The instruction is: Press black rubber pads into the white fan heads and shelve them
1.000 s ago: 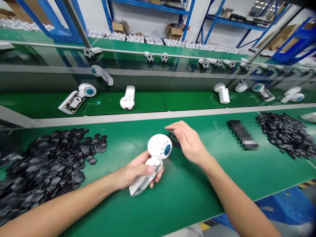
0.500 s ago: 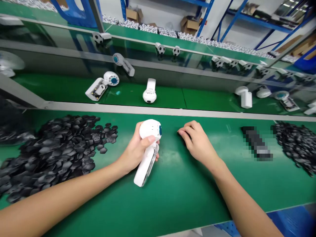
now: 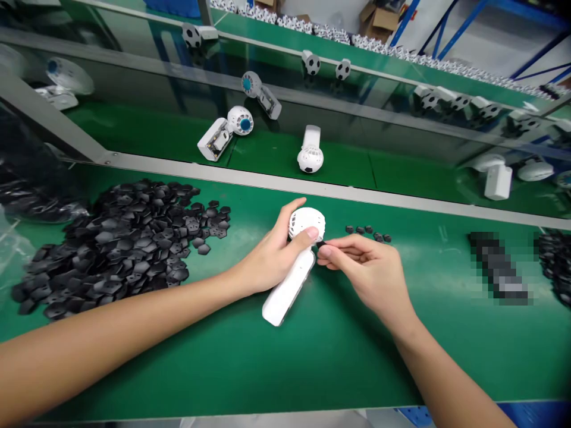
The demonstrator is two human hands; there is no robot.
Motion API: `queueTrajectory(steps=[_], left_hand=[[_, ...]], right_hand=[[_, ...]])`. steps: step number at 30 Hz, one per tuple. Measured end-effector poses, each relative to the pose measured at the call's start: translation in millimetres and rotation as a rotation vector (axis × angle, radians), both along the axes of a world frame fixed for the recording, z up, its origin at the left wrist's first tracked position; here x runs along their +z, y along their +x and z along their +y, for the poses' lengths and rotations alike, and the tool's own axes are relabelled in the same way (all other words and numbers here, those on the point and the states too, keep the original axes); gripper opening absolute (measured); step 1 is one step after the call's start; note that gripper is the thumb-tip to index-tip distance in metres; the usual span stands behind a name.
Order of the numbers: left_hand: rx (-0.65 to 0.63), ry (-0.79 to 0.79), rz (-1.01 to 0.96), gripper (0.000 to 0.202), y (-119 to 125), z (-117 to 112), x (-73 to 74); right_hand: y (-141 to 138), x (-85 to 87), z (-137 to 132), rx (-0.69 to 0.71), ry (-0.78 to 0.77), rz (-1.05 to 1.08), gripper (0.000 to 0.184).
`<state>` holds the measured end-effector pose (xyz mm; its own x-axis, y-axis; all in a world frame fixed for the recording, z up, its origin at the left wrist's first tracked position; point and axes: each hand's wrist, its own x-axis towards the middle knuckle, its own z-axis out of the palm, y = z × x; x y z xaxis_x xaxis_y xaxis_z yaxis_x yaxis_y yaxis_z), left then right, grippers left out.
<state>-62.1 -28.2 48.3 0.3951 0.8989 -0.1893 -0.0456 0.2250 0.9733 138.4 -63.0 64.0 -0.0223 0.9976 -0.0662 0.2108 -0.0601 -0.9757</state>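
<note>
My left hand [image 3: 279, 255] grips a white handheld fan [image 3: 289, 288] by its round head and upper handle, thumb on top and index finger stretched past the head. The handle slants down to the left over the green table. Between the thumb and fingertips of my right hand [image 3: 370, 264] is a small black piece [image 3: 320, 244], pressed against or close beside the lower right edge of the fan head. Its shape is mostly hidden by my fingers. Just beyond that hand lie several small black pieces [image 3: 360, 230] on the table.
A heap of black pentagon-like pieces [image 3: 138, 238] covers the table's left side; another black heap [image 3: 555, 261] is at far right. A pixelated dark object [image 3: 498, 267] lies right. Behind the metal rail [image 3: 223, 178], white fans [image 3: 311, 148] rest on a lower green shelf.
My right hand has moved left to the fan head with a small black piece. My left hand has turned the fan, its blue centre now out of sight. The view has shifted left.
</note>
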Motion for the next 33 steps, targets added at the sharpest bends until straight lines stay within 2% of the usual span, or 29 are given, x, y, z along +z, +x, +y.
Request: queueTrajectory(steps=[2, 6, 9, 11, 16, 19, 21, 24, 29, 33], left_hand=[[-0.042, -0.028, 0.021, 0.071, 0.6, -0.9, 0.1], [-0.056, -0.004, 0.025, 0.066, 1.6, -3.4, -1.0], [-0.077, 0.043, 0.041, 0.074, 1.9, -5.0, -1.6], [-0.092, 0.042, 0.038, 0.076, 1.8, -5.1, -1.6], [-0.09, -0.039, 0.004, 0.06, 0.8, -3.9, -0.3], [-0.137, -0.041, 0.032, 0.066, 1.0, -4.1, 1.6], [-0.143, 0.008, 0.083, 0.078, 1.8, -4.1, 2.7], [-0.119, 0.073, 0.135, 0.089, 3.4, -3.5, 3.0], [-0.106, 0.115, 0.13, 0.073, 5.7, -3.9, 2.2], [-0.107, 0.102, 0.127, 0.072, 6.0, -4.5, 3.2]], right_hand=[[-2.3, -1.6, 1.3, -0.008, 0.081, -0.043, 0.015], [-1.9, -4.4, 2.0, 0.008, 0.406, -0.32, 0.003], [0.2, -4.1, 2.2, 0.032, 0.544, -0.425, 0.004], [1.1, -3.8, 2.5, 0.026, 0.547, -0.421, 0.006], [1.6, -4.6, 3.7, 0.071, 0.622, -0.521, 0.005], [1.5, -5.9, 3.7, 0.083, 0.695, -0.609, 0.008], [1.3, -7.8, 3.2, 0.08, 0.716, -0.642, 0.01], [1.7, -11.5, 2.1, 0.08, 0.705, -0.676, 0.013], [6.9, -15.6, 0.0, 0.108, 0.66, -0.742, 0.017], [10.2, -16.9, -0.3, 0.137, 0.618, -0.761, 0.02]])
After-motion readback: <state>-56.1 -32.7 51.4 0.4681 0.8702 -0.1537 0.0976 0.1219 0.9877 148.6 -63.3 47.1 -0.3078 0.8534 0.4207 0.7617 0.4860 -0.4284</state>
